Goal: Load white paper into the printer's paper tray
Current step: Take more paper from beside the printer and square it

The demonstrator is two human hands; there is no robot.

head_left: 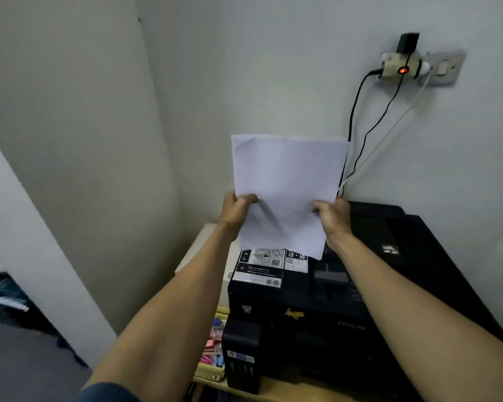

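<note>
A stack of white paper (288, 181) stands upright in the air above the rear of a black printer (299, 300). My left hand (234, 211) grips its left edge, thumb over the front. My right hand (333, 214) grips its right edge the same way. The sheet's lower edge hangs just above the printer's rear feed area (328, 274), next to white instruction stickers (262, 266). The printer's lid (404, 250) lies to the right. The slot itself is partly hidden by my right forearm.
The printer sits on a light wooden table (204, 245) in a room corner. Colourful small items (214, 346) lie in a tray left of the printer. A wall socket with adapter (401, 66) and hanging cables (357, 134) is behind the paper. A wall stands close on the left.
</note>
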